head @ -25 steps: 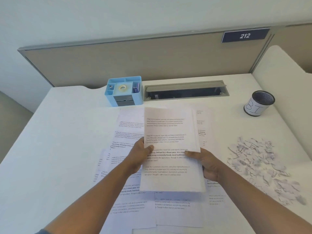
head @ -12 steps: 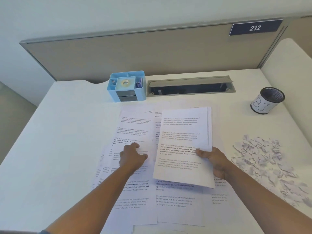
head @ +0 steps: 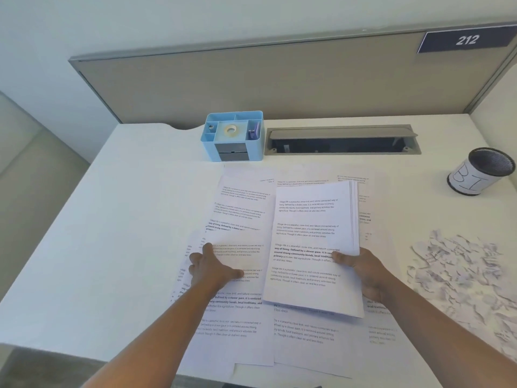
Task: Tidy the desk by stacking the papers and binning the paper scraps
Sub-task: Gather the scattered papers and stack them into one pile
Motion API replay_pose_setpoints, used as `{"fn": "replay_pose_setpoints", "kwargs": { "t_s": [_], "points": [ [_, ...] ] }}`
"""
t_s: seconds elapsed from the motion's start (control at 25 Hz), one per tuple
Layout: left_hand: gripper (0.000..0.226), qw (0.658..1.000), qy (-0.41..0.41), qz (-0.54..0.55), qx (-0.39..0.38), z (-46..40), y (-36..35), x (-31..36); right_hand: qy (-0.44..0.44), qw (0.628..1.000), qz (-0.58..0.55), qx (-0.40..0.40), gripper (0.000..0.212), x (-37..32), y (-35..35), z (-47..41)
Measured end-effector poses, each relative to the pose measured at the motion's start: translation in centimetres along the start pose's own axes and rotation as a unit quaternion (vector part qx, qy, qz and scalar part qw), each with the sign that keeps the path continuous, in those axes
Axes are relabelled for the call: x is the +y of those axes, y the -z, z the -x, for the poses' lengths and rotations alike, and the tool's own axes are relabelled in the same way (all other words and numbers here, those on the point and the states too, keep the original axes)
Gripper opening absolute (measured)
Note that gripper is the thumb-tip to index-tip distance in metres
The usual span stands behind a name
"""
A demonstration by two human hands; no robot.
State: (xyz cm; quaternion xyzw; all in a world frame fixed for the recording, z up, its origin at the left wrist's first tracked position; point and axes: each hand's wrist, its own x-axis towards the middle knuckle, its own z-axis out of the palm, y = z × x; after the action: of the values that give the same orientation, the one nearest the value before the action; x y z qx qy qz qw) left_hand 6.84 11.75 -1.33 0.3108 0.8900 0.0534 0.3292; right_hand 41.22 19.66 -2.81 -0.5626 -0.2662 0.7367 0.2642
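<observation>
White printed sheets of paper [head: 240,219] lie spread and overlapping across the middle of the white desk [head: 112,247], reaching its near edge. Right hand [head: 363,271] grips a gathered stack of printed pages [head: 313,247], thumb on top, fingers beneath, above the loose sheets. Left hand [head: 212,267] rests flat and open on a loose sheet, gripping nothing. Torn white paper scraps [head: 461,273] are heaped by the right edge. Black mesh cup labelled "BI" [head: 481,170] stands near the far right corner.
</observation>
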Motion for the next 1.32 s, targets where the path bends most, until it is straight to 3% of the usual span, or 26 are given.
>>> {"fn": "replay_pose_setpoints", "kwargs": {
  "t_s": [0.24, 0.6, 0.68, 0.76, 0.96, 1.32],
  "points": [
    [0.117, 0.999, 0.028, -0.025, 0.031, 0.7, 0.3, -0.9, -0.003, 1.0, 0.003, 0.001, 0.032, 0.8, -0.5, 0.1],
    [0.107, 0.998, 0.022, 0.047, 0.026, 1.5, 0.9, -3.0, -0.015, 1.0, 0.019, -0.01, 0.034, 0.8, -0.2, -0.1],
    [0.095, 0.99, 0.025, 0.132, 0.034, 1.7, 1.0, -3.1, -0.015, 1.0, 0.02, -0.019, 0.036, 0.7, 0.0, 0.0],
    [0.069, 0.98, 0.031, 0.193, 0.037, 1.8, 1.4, -3.3, -0.013, 0.999, 0.016, -0.027, 0.036, 0.7, 0.0, 0.1],
    [0.013, 0.969, 0.011, 0.243, 0.032, 2.2, 1.6, -4.0, -0.011, 0.999, 0.015, -0.032, 0.034, 0.5, 0.1, 0.2],
    [0.008, 0.968, -0.15, 0.097, 0.175, 2.9, 9.2, -0.9, -0.018, 0.999, 0.021, -0.04, 0.034, 0.9, 0.3, 0.0]
  ]
}}
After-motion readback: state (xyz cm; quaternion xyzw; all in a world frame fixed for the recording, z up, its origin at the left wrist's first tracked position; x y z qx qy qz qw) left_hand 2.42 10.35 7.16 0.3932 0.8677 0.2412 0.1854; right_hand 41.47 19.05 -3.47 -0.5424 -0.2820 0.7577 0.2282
